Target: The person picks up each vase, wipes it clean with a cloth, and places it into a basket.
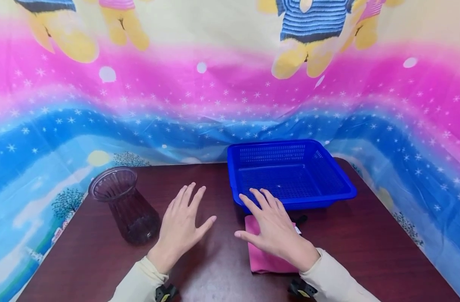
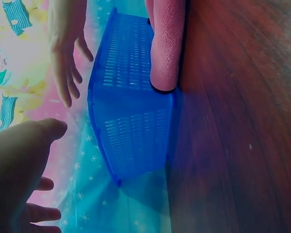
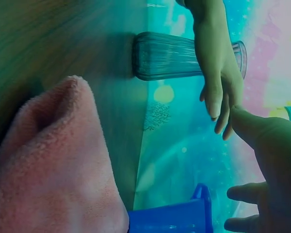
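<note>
Vase (image 1: 137, 216), see-through, ribbed and faintly purplish in the head view, stood on the left of the dark reddish-brown tabletop (image 1: 365, 251), its body narrowing beneath a flared rim. The cloth (image 1: 265, 262) was pink, fluffy and folded, and it lay just in front of the blue basket (image 1: 316, 199), whose walls were pierced with slots. My left hand (image 1: 181, 226) was spread wide beside the vase, thumb well out, apart from it and holding nothing. My right hand (image 1: 272, 228) hovered above the cloth with its fingers parted, holding nothing either. The vase's mouth pointed up, its long axis upright. The basket's hollow faced up, its long axis running left to right; my right hand hid part of the cloth, so I couldn't tell its long axis.
</note>
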`<move>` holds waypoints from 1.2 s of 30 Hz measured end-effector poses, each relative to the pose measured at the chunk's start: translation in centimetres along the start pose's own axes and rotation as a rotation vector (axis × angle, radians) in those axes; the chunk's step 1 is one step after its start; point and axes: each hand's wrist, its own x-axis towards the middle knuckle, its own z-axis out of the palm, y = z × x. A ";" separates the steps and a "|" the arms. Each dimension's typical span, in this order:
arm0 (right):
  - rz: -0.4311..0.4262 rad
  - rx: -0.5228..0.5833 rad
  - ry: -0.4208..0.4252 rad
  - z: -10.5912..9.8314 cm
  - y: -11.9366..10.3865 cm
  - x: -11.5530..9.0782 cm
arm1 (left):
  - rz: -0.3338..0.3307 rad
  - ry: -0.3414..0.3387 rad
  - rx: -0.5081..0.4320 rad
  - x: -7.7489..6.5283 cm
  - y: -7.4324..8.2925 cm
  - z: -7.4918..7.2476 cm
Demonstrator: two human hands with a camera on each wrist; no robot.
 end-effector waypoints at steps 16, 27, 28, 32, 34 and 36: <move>-0.052 -0.040 0.073 -0.2 0.9 -2.1 | -0.021 0.103 -0.068 -1.7 -0.9 -1.0; -0.088 -0.066 0.139 0.2 1.7 -3.3 | -0.040 0.167 -0.091 -2.9 -2.0 -2.0; -0.087 -0.070 0.135 0.2 1.9 -3.3 | -0.043 0.174 -0.096 -3.0 -2.1 -2.1; -0.080 -0.101 0.101 0.6 2.5 -3.5 | -0.060 0.202 -0.109 -3.5 -2.5 -2.4; -0.077 -0.116 0.079 0.8 2.8 -3.6 | -0.068 0.211 -0.115 -3.9 -2.8 -2.6; -0.076 -0.133 0.059 1.0 3.1 -3.7 | -0.073 0.217 -0.116 -4.3 -3.2 -2.8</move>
